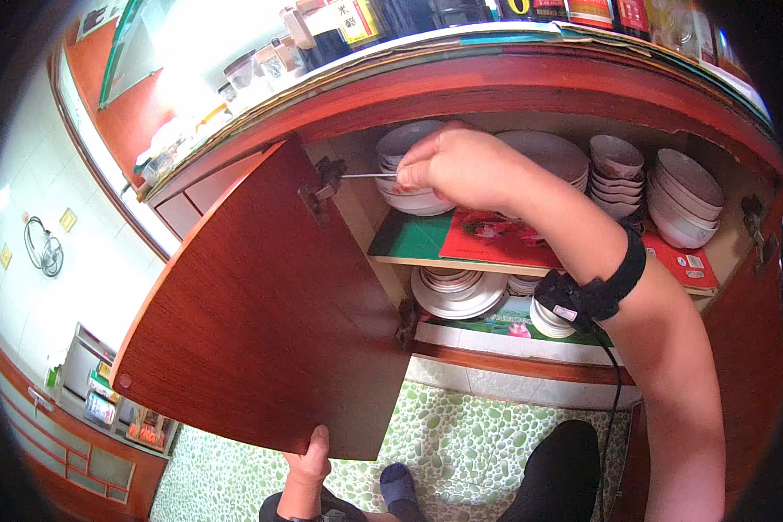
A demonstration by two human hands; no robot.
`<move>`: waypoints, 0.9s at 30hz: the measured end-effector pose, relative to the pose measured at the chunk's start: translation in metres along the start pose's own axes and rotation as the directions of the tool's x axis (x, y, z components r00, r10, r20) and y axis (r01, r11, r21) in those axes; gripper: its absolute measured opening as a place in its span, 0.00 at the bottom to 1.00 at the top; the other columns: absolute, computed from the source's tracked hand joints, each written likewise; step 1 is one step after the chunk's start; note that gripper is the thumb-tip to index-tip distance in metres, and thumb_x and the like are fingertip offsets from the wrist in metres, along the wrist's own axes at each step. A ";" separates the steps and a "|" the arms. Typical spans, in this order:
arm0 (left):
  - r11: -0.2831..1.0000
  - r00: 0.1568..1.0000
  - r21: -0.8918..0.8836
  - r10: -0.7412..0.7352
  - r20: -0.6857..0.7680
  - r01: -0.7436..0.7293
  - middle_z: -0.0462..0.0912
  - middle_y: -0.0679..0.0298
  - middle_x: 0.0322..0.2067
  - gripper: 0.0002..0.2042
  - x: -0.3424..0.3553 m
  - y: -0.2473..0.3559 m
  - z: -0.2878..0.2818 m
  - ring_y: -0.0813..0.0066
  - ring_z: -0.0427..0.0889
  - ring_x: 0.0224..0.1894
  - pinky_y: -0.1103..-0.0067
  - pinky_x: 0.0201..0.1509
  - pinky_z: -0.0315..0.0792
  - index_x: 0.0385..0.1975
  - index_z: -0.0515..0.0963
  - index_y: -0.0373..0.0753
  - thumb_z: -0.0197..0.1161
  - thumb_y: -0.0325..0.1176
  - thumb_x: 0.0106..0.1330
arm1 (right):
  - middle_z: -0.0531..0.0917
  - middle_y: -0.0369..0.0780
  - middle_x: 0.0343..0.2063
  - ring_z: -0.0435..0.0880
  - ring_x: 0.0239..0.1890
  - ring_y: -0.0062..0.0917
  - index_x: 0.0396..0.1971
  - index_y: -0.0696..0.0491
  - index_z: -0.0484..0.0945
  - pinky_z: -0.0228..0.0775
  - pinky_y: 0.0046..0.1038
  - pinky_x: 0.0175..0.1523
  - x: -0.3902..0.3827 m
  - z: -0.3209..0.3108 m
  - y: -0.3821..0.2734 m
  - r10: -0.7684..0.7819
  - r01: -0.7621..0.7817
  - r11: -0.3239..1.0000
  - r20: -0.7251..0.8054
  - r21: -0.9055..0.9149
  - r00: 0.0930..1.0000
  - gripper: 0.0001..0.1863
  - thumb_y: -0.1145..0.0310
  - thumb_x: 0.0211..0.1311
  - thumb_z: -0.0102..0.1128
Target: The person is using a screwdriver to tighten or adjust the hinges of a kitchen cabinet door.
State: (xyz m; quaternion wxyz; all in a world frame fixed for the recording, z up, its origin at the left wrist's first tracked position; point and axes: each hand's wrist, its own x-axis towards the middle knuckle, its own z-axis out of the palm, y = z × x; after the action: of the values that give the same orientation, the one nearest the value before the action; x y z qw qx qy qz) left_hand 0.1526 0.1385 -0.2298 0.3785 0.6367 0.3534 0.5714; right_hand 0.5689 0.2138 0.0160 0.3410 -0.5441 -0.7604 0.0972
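From my remote station I note the right hand (451, 163) with its fingers pinched around a thin metal rod (370, 176), whose far end reaches the upper hinge (326, 181) on the open cabinet door (261, 304). I log the left hand (309, 459) closed on the door's lower edge, thumb on the near face; stacked bowls (687, 196) and plates (461, 297) stand on the shelves inside.

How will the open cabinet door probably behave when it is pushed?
The cabinet door would probably swing, since an upper hinge and a lower hinge appear to hold it. It looks stiff, being a flat panel. The left hand gripping its free edge may limit movement.
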 end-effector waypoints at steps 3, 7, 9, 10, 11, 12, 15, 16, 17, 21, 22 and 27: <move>0.999 1.000 0.039 0.000 0.030 -0.001 0.79 0.60 0.55 0.27 0.001 -0.001 -0.004 0.64 0.77 0.55 0.67 0.64 0.70 0.61 0.73 0.33 0.67 0.31 0.60 | 0.88 0.50 0.42 0.88 0.46 0.48 0.37 0.51 0.89 0.80 0.48 0.53 -0.021 0.004 -0.042 0.022 -0.080 0.947 -0.186 -0.312 0.982 0.13 0.60 0.63 0.62; 0.999 1.000 0.014 -0.029 0.002 0.029 0.79 0.59 0.56 0.28 -0.002 -0.002 -0.004 0.63 0.77 0.56 0.66 0.65 0.69 0.62 0.73 0.34 0.68 0.33 0.60 | 0.89 0.51 0.39 0.88 0.46 0.48 0.42 0.51 0.89 0.80 0.45 0.53 -0.020 0.006 -0.038 0.020 -0.068 0.968 -0.193 -0.243 0.981 0.15 0.60 0.65 0.60; 0.998 0.998 0.055 -0.041 0.038 0.039 0.79 0.58 0.59 0.30 -0.001 -0.002 -0.004 0.61 0.77 0.60 0.65 0.68 0.67 0.64 0.72 0.34 0.69 0.35 0.61 | 0.89 0.50 0.39 0.88 0.45 0.47 0.43 0.51 0.89 0.80 0.45 0.53 -0.022 -0.002 -0.041 0.078 -0.108 0.976 -0.159 -0.187 0.984 0.15 0.60 0.65 0.61; 0.996 1.000 0.090 0.020 0.022 -0.022 0.80 0.58 0.55 0.27 0.000 0.002 -0.001 0.63 0.78 0.55 0.66 0.64 0.70 0.61 0.74 0.33 0.68 0.33 0.61 | 0.89 0.50 0.40 0.88 0.45 0.47 0.45 0.51 0.89 0.80 0.44 0.53 -0.023 -0.005 -0.046 0.138 -0.152 0.980 -0.117 -0.125 0.984 0.16 0.59 0.65 0.61; 0.989 0.997 0.126 0.081 0.008 -0.081 0.82 0.59 0.51 0.23 0.003 0.007 0.002 0.64 0.79 0.51 0.67 0.60 0.72 0.58 0.75 0.33 0.66 0.30 0.62 | 0.89 0.50 0.40 0.88 0.44 0.47 0.46 0.51 0.89 0.80 0.44 0.52 -0.022 -0.007 -0.048 0.194 -0.199 0.978 -0.071 -0.066 0.978 0.16 0.59 0.65 0.62; 0.990 0.997 0.121 0.076 0.002 -0.075 0.82 0.59 0.51 0.23 0.003 0.010 0.005 0.64 0.79 0.51 0.67 0.60 0.72 0.58 0.75 0.33 0.66 0.30 0.62 | 0.89 0.49 0.38 0.89 0.43 0.47 0.44 0.51 0.89 0.81 0.45 0.51 -0.025 0.002 -0.046 0.096 -0.132 0.971 -0.183 -0.200 0.978 0.15 0.60 0.65 0.62; 0.983 0.995 0.155 0.093 0.034 -0.098 0.83 0.59 0.47 0.19 0.004 0.021 0.010 0.63 0.80 0.49 0.67 0.58 0.74 0.54 0.77 0.32 0.66 0.31 0.63 | 0.89 0.48 0.36 0.89 0.42 0.46 0.41 0.50 0.89 0.81 0.47 0.50 -0.024 0.006 -0.046 -0.064 -0.045 0.842 -0.182 -0.538 0.981 0.13 0.60 0.66 0.62; 0.982 0.995 0.157 0.102 0.017 -0.104 0.83 0.59 0.46 0.18 0.005 0.025 0.012 0.63 0.81 0.48 0.67 0.57 0.74 0.52 0.79 0.32 0.67 0.31 0.63 | 0.89 0.48 0.36 0.89 0.42 0.46 0.41 0.50 0.89 0.81 0.47 0.50 -0.024 0.008 -0.044 -0.062 -0.044 0.843 -0.178 -0.537 0.982 0.13 0.60 0.66 0.62; 0.981 0.994 0.159 0.112 -0.001 -0.110 0.84 0.59 0.44 0.16 0.005 0.027 0.013 0.63 0.81 0.47 0.67 0.56 0.74 0.50 0.80 0.33 0.67 0.31 0.63 | 0.89 0.47 0.35 0.89 0.42 0.45 0.39 0.49 0.88 0.81 0.48 0.49 -0.022 0.010 -0.040 -0.116 -0.005 0.838 -0.187 -0.546 0.976 0.12 0.60 0.66 0.62; 0.989 0.996 0.117 0.094 0.004 -0.094 0.84 0.59 0.45 0.17 0.004 0.022 0.010 0.63 0.81 0.47 0.67 0.57 0.74 0.51 0.79 0.32 0.68 0.30 0.63 | 0.89 0.45 0.34 0.88 0.39 0.47 0.42 0.47 0.86 0.80 0.48 0.44 -0.021 0.008 -0.036 -0.138 0.015 0.871 -0.214 -0.492 0.967 0.10 0.61 0.66 0.63; 0.990 0.996 0.111 0.089 0.022 -0.091 0.83 0.59 0.46 0.18 0.003 0.019 0.009 0.63 0.81 0.47 0.67 0.57 0.74 0.52 0.79 0.32 0.68 0.30 0.62 | 0.89 0.45 0.34 0.88 0.39 0.47 0.42 0.47 0.86 0.80 0.48 0.44 -0.022 0.007 -0.037 -0.137 0.014 0.870 -0.213 -0.493 0.968 0.10 0.61 0.66 0.63; 0.993 0.996 0.083 0.088 -0.028 -0.085 0.83 0.59 0.46 0.20 0.003 0.020 0.015 0.63 0.80 0.47 0.67 0.56 0.74 0.52 0.78 0.31 0.68 0.30 0.61 | 0.89 0.42 0.31 0.88 0.39 0.43 0.33 0.49 0.87 0.81 0.46 0.43 -0.024 0.012 -0.043 -0.310 0.100 0.710 -0.182 -0.697 0.933 0.07 0.63 0.63 0.64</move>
State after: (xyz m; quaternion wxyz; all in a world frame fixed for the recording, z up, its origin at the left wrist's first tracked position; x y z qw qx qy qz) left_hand 0.1678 0.1304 -0.2113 0.3214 0.6572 0.3543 0.5824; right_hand 0.5331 0.1785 0.0194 0.2339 -0.5499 -0.7417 -0.3047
